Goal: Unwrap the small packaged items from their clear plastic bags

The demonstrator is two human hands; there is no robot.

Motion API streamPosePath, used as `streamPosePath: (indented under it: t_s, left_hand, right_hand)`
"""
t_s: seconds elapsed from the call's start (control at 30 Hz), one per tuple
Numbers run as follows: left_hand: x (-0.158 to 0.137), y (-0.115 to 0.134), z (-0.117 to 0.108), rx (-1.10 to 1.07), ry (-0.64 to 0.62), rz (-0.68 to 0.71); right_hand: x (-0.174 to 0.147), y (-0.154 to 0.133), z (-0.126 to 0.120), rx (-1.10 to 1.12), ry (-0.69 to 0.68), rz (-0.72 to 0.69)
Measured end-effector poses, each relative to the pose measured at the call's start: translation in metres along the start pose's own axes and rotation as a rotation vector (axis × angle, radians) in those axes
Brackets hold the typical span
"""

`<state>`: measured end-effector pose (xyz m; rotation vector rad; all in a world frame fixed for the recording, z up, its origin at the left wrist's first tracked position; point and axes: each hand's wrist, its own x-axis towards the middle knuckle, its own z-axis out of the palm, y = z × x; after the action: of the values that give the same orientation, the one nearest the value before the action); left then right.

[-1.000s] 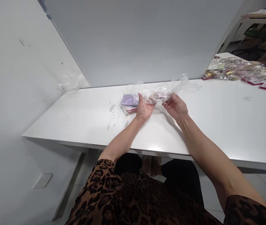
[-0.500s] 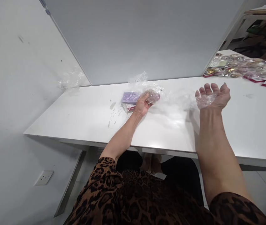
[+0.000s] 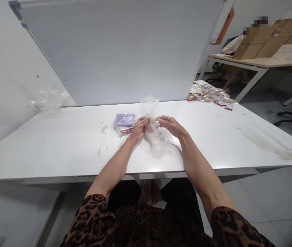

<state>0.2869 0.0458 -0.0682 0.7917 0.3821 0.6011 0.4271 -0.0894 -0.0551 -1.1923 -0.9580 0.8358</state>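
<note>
My left hand point(image 3: 139, 129) is closed on crinkled clear plastic wrap point(image 3: 160, 142) over the white table point(image 3: 71, 144). From the other side, my right hand point(image 3: 173, 126) pinches the same wrap. A small, shiny item inside the plastic lies between my fingertips; its kind cannot be made out. Loose film spreads below and behind both hands. Just left of my left hand lies a purple packet point(image 3: 124, 119) in clear film, on top of white and red flat packets point(image 3: 125, 130).
A pale board point(image 3: 122, 51) stands along the table's back. At the far right corner lie several bagged items with red cards point(image 3: 210, 93). More clear film point(image 3: 49, 100) rests by the left wall. Behind, a person sits near cardboard boxes point(image 3: 256, 43) on another table.
My right hand has come in from the right, with its fingers closing on the wrap beside my left hand. The wrap is now bunched between both hands. The view has shifted.
</note>
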Motion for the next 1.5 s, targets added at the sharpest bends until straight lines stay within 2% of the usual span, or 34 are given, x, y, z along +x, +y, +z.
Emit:
streamPosePath:
  t_s: [0.1,0.2,0.4,0.53,0.6,0.67,0.77,0.87,0.93,1.07,1.13,1.23,1.37,1.5]
  left_hand:
    - [0.001,-0.005,0.001,-0.016,0.096,0.000]
    - [0.000,-0.009,0.002,0.010,0.116,-0.044]
    - [-0.007,0.000,0.003,0.079,-0.063,-0.247]
    - [-0.011,-0.001,0.005,0.133,-0.184,-0.228]
    - [-0.010,-0.004,0.004,0.158,-0.153,-0.197]
    - [-0.008,-0.007,0.003,0.140,-0.065,-0.177]
    - [-0.003,-0.007,0.001,0.029,0.027,-0.143]
    - [-0.001,-0.004,0.001,-0.049,0.041,-0.097]
    - [-0.001,-0.003,0.003,-0.057,0.038,-0.081]
    - [-0.006,-0.004,0.007,-0.054,0.017,-0.079]
    - [-0.009,-0.004,0.008,-0.064,-0.002,-0.094]
    - [-0.011,-0.004,0.009,-0.078,-0.036,-0.127]
    - [-0.009,-0.006,0.007,-0.048,-0.022,-0.196]
    - [-0.010,-0.007,0.006,0.045,0.005,-0.208]
  right_hand:
    - [-0.002,-0.001,0.004,-0.015,-0.020,-0.048]
    - [0.001,0.001,0.007,-0.017,0.008,-0.072]
    - [0.003,0.000,0.006,-0.104,0.174,-0.167]
    - [0.000,-0.001,0.006,-0.168,0.180,-0.225]
    - [0.000,0.000,0.005,-0.166,0.173,-0.249]
    - [0.002,0.001,0.002,-0.125,0.209,-0.282]
    - [0.005,0.001,-0.008,0.013,0.345,-0.309]
    - [0.007,-0.001,-0.021,0.149,0.462,-0.224]
    - [0.007,-0.003,-0.026,0.179,0.433,-0.099]
    - [0.006,-0.002,-0.024,0.130,0.270,0.168]
    - [0.004,0.000,-0.019,0.067,0.197,0.234]
    - [0.001,0.000,-0.015,0.053,0.132,0.173]
    - [-0.003,-0.005,-0.012,0.159,0.240,0.027]
    - [-0.003,-0.007,-0.008,0.212,0.271,-0.036]
